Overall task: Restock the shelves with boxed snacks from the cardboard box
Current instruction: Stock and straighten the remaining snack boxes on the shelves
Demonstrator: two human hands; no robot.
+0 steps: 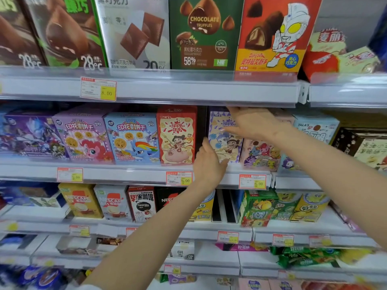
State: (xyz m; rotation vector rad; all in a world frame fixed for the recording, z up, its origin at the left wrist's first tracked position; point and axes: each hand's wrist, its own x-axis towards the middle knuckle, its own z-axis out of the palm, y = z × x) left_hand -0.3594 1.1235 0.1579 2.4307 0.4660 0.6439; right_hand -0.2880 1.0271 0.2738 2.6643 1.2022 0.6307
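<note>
Left hand (209, 162) grips the purple TALA'S box (227, 146) down low, right hand (251, 124) flat on its front. Middle shelf (125, 170) looks pretty much full, can't tell what stock's left.

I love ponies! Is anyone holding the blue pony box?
No, the left hand and right hand touch the purple box, right of the blue pony box.

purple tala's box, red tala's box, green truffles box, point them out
purple tala's box (228, 147), head view, front face
red tala's box (177, 135), head view, front face
green truffles box (204, 32), head view, front face
</note>
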